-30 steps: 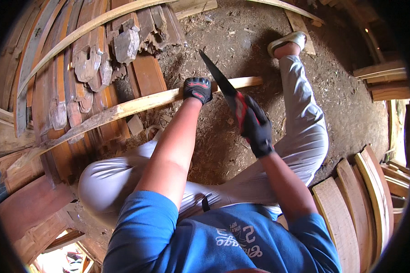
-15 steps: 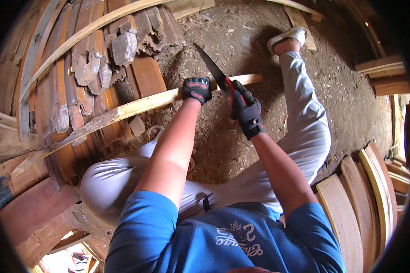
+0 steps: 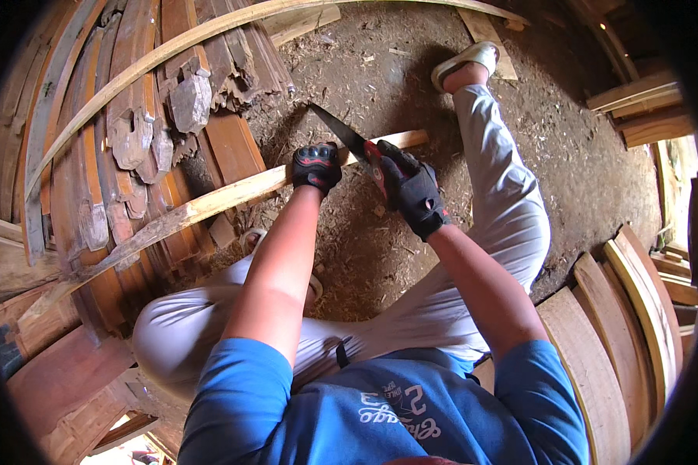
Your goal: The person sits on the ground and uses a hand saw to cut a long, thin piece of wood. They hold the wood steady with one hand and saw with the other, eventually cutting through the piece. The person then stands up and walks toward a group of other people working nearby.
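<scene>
My left hand [image 3: 316,167], in a black glove with red marks, is closed round a long, pale strip of wood [image 3: 236,192] near its right end. Just to the right, a handsaw with a red handle is gripped in my gloved right hand [image 3: 413,192]. Its dark blade [image 3: 338,128] lies across the strip beside my left hand, the tip pointing away and to the left. My fingers cover most of the saw's handle. The strip's far end [image 3: 415,138] sticks out past the blade.
Stacked brown boards [image 3: 120,155] with ragged, broken ends lie at the left, under the strip. Another long curved strip [image 3: 186,32] crosses them. Cut planks [image 3: 585,364] lean at the lower right. Sawdust and chips litter the dirt floor [image 3: 380,70]. My outstretched leg [image 3: 504,170] borders the right side.
The saw has been drawn back toward me along its cut line, with my right hand. My left hand keeps its hold on the strip. The whole view has shifted slightly.
</scene>
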{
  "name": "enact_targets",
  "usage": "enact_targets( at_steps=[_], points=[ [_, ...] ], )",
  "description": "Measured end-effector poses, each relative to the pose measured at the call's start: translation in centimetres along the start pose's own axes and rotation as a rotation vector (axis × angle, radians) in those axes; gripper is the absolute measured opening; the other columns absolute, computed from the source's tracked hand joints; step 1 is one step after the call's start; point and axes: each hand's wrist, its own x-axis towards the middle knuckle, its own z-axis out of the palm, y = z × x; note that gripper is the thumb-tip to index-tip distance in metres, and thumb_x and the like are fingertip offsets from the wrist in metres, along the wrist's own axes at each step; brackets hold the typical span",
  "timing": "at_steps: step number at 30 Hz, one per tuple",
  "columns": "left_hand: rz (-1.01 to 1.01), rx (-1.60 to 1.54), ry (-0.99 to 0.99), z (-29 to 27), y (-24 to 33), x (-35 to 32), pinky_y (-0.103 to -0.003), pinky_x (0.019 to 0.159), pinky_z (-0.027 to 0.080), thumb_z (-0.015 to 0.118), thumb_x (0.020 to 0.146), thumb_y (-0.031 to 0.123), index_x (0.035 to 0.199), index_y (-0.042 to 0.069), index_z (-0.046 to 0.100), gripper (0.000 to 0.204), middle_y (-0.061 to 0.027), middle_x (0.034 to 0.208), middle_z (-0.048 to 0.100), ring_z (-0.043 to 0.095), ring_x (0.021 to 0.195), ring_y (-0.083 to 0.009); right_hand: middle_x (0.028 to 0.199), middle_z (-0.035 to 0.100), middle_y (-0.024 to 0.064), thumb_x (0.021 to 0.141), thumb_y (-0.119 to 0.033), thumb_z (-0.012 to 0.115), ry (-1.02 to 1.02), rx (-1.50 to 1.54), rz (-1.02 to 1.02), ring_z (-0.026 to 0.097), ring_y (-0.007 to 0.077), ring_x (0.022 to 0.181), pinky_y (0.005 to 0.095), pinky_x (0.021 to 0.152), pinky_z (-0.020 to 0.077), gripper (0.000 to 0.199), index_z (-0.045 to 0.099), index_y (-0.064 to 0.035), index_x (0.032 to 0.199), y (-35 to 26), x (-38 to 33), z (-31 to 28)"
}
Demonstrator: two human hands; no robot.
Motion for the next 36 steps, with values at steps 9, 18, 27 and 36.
enact_targets(
  at_steps=[9,18,27,36],
  points=[
    [-0.010,0.081,-0.026,1.4,-1.1,-0.2,-0.047,0.087,0.056,0.061,0.089,0.024,0.106,0.014,0.070,0.022,-0.0121,0.105,0.075,0.073,0.099,-0.0307,0.109,0.076,0.0117,0.106,-0.029,0.056,-0.163,-0.009,0.307,0.072,0.0163,0.078,0.0325,0.075,0.0571,0.041,0.066,-0.0090,0.141,-6.6,-11.7,-11.9],
    [-0.035,0.068,-0.022,0.0,0.3,0.0,-0.048,0.084,0.056,0.057,0.094,0.025,0.104,0.015,0.072,0.021,-0.0121,0.104,0.075,0.073,0.100,-0.0313,0.116,0.075,0.0185,0.103,-0.036,0.059,-0.085,-0.082,0.097,0.075,0.0277,0.089,0.0388,0.074,0.0581,0.042,0.069,-0.0099,0.134,-5.0,-1.3,-2.6],
    [0.006,0.065,0.022,1.0,-0.8,-0.6,-0.048,0.086,0.056,0.062,0.090,0.025,0.108,0.013,0.070,0.023,-0.0120,0.106,0.074,0.073,0.101,-0.0320,0.121,0.073,0.0197,0.104,-0.022,0.056,-0.196,-0.240,-0.036,0.072,0.0251,0.112,0.0363,0.086,0.0581,0.038,0.065,-0.0043,0.137,-5.6,-9.4,-12.2],
    [-0.005,0.018,-0.056,-0.1,0.2,0.3,-0.047,0.082,0.056,0.060,0.090,0.025,0.100,0.015,0.074,0.020,-0.0109,0.098,0.075,0.074,0.094,-0.0307,0.105,0.077,0.0125,0.104,-0.032,0.060,-0.038,0.103,0.087,0.069,0.0170,0.069,0.0345,0.068,0.0555,0.042,0.067,-0.0100,0.139,-1.7,-2.7,-0.4]
  ],
)
